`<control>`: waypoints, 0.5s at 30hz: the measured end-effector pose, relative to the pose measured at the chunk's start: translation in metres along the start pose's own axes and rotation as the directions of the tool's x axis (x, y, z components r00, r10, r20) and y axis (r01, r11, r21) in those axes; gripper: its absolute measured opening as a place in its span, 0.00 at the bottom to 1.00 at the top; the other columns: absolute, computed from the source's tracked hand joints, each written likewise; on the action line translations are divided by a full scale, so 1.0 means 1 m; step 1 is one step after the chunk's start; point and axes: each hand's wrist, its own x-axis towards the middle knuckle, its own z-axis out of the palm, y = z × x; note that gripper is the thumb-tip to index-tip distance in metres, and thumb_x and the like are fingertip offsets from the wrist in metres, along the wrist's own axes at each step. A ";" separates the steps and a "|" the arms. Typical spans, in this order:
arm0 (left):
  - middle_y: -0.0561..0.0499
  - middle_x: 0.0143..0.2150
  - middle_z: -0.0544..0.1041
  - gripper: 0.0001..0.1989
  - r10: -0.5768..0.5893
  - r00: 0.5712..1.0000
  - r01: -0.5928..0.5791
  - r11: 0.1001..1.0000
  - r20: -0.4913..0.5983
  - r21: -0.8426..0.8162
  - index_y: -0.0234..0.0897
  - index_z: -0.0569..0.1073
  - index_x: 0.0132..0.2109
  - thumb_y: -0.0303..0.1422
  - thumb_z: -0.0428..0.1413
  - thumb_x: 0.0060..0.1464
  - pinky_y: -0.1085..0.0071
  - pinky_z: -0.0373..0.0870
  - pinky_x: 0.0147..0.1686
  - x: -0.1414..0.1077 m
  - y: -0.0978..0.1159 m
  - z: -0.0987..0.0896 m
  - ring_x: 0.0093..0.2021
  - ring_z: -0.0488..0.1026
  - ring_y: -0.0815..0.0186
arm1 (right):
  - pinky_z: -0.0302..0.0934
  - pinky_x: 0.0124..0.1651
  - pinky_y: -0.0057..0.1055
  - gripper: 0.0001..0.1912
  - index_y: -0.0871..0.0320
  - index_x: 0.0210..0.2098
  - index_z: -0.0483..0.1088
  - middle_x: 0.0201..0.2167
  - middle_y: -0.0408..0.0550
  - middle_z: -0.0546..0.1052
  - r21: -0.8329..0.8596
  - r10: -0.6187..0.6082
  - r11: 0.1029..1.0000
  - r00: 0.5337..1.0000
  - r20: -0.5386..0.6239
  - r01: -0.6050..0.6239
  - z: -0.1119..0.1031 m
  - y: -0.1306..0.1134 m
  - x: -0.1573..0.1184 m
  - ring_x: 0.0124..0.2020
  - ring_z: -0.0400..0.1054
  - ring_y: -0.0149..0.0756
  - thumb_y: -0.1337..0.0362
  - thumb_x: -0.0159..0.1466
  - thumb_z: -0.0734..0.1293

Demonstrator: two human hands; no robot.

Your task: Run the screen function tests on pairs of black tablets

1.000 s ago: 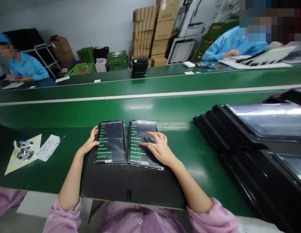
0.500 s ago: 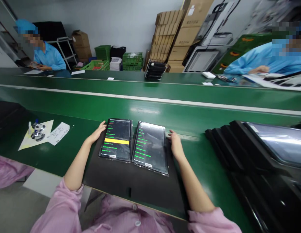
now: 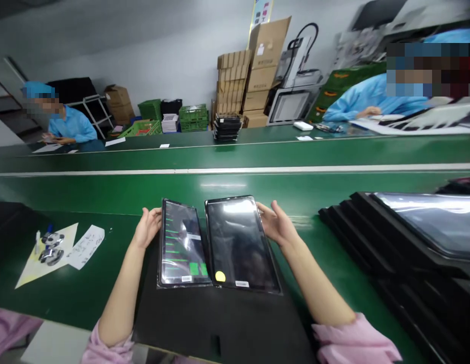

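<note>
Two black tablets in clear film stand side by side, their outer and far edges raised off a black foam-like board (image 3: 177, 318). The left tablet (image 3: 177, 245) shows a test list with green text and green squares near its lower right. On the right tablet (image 3: 240, 242) the screen is dark with a yellow dot at lower left. My left hand (image 3: 146, 228) holds the left tablet's outer edge, fingertips partly behind it, thumb up. At the right tablet's outer edge is my right hand (image 3: 278, 223), its fingers tucked behind and its thumb raised.
Black trays (image 3: 356, 237) with a glossy panel are stacked at the right. Metal parts (image 3: 52, 247) and a handwritten note (image 3: 86, 246) lie at the left. Beyond the white rail (image 3: 174, 171) stand a dark stack (image 3: 226, 127) and two co-workers in blue.
Both tablets have been tilted up off the board. The right screen went from a test list to dark with a yellow dot; green squares appeared on the left one. The view has shifted.
</note>
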 end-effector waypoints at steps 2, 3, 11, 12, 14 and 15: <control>0.39 0.53 0.78 0.49 -0.066 0.996 0.070 0.995 0.051 -0.073 0.37 0.68 0.62 0.65 0.23 0.58 0.52 0.73 0.53 -0.006 0.000 0.006 0.54 0.76 0.50 | 0.66 0.50 0.48 0.55 0.56 0.58 0.69 0.49 0.62 0.76 -0.027 0.007 1.000 1.000 -0.022 -0.008 0.009 0.010 -0.018 0.49 0.73 0.56 0.28 0.60 0.33; 0.40 0.53 0.78 0.47 -0.115 0.990 0.124 0.985 0.081 -0.116 0.39 0.65 0.65 0.64 0.23 0.59 0.50 0.73 0.52 -0.008 -0.002 0.011 0.53 0.76 0.50 | 0.66 0.51 0.49 0.57 0.56 0.59 0.68 0.49 0.62 0.76 -0.034 0.015 0.999 0.999 -0.040 -0.016 0.014 0.017 -0.025 0.49 0.72 0.56 0.28 0.59 0.31; 0.43 0.50 0.81 0.30 -0.367 0.887 0.460 0.759 0.281 -0.462 0.36 0.61 0.68 0.48 0.34 0.71 0.54 0.75 0.52 0.000 -0.018 0.042 0.49 0.80 0.53 | 0.69 0.51 0.47 0.37 0.62 0.53 0.72 0.46 0.62 0.79 0.357 0.245 0.906 0.970 -0.006 -0.226 0.040 0.024 -0.039 0.50 0.74 0.53 0.45 0.74 0.43; 0.41 0.47 0.82 0.31 -0.389 0.867 0.497 0.733 0.312 -0.465 0.33 0.65 0.66 0.48 0.36 0.70 0.53 0.76 0.50 -0.001 -0.018 0.040 0.46 0.81 0.51 | 0.70 0.51 0.46 0.34 0.63 0.51 0.73 0.45 0.61 0.79 0.436 0.271 0.869 0.962 -0.025 -0.234 0.039 0.022 -0.041 0.49 0.75 0.52 0.47 0.75 0.46; 0.37 0.42 0.83 0.32 -0.431 0.822 0.567 0.683 0.372 -0.460 0.26 0.71 0.60 0.49 0.38 0.69 0.53 0.77 0.47 -0.006 -0.018 0.030 0.41 0.82 0.49 | 0.71 0.49 0.45 0.29 0.63 0.48 0.75 0.41 0.59 0.81 0.560 0.328 0.792 0.943 -0.055 -0.242 0.036 0.021 -0.051 0.45 0.76 0.50 0.50 0.75 0.50; 0.36 0.40 0.83 0.32 -0.440 0.806 0.589 0.662 0.396 -0.464 0.24 0.72 0.58 0.49 0.39 0.69 0.52 0.78 0.46 -0.012 -0.018 0.023 0.40 0.82 0.49 | 0.73 0.47 0.44 0.28 0.63 0.47 0.75 0.38 0.58 0.81 0.586 0.358 0.768 0.932 -0.059 -0.258 0.033 0.023 -0.058 0.41 0.77 0.50 0.50 0.74 0.52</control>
